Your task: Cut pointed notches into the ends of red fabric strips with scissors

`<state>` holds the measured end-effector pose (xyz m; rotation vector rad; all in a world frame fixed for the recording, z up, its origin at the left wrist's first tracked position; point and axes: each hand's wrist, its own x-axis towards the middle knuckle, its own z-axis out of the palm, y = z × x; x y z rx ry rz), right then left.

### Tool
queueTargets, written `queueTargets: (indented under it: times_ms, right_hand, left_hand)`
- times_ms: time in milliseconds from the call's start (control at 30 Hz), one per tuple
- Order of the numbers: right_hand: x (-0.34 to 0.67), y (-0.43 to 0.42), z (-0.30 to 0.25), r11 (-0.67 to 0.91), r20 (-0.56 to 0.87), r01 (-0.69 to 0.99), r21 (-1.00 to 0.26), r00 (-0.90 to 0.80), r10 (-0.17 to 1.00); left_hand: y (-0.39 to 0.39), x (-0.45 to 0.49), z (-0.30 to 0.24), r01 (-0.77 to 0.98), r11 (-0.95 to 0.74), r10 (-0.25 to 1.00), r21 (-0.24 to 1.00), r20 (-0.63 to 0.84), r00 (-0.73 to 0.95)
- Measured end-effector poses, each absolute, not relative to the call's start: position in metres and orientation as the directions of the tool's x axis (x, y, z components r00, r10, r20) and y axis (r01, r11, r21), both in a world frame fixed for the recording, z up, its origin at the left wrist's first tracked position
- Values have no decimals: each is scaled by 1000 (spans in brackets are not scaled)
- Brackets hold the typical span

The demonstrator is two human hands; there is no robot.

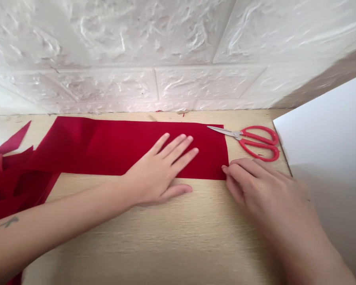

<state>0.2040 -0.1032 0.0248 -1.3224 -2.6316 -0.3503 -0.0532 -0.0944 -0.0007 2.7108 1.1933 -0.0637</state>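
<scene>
A long strip of dark red fabric [106, 146] lies flat across the wooden table. My left hand [163, 170] rests palm down on its right half, fingers spread and thumb just off the lower edge. At the strip's right end, my right hand [255, 182] pinches with thumb and index finger at the edge near the lower corner. Red-handled scissors [259, 140] lie just above that hand, their blade tips over the strip's upper right corner. What the curled fingers of my right hand cover is hidden.
More red fabric [17, 190] is heaped at the left, partly under my left forearm. A white textured brick-pattern wall [154, 83] runs along the table's back edge. A white panel [329, 130] stands at the right. Small red scraps lie by the wall.
</scene>
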Motion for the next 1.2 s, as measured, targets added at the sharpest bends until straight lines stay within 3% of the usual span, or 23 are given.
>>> queueTargets:
  times_ms: [67,200,333,567,700,967,1200]
  right_hand:
    - [203,-104,25,555,274,820,138,-570,774]
    - [201,-105,29,552,268,820,148,-571,776]
    - [199,-105,32,565,252,809,162,-587,769]
    - [199,-106,28,548,323,816,185,-577,750]
    - [199,-106,29,543,322,820,179,-571,755]
    - [200,-106,30,533,297,831,158,-554,777]
    - [200,-106,30,542,289,830,129,-554,780]
  left_hand:
    - [-92,-71,1,834,-538,821,120,-148,551]
    - [-93,-122,11,990,-136,974,31,-178,139]
    - [-107,-163,15,994,98,983,48,-160,-89]
    - [-119,-214,2,941,334,936,45,-131,-326]
    - [-116,-230,1,909,415,901,40,-156,-404]
    - [-112,-233,1,927,375,921,10,-118,-371]
    - [-111,-222,3,897,440,894,48,-119,-433]
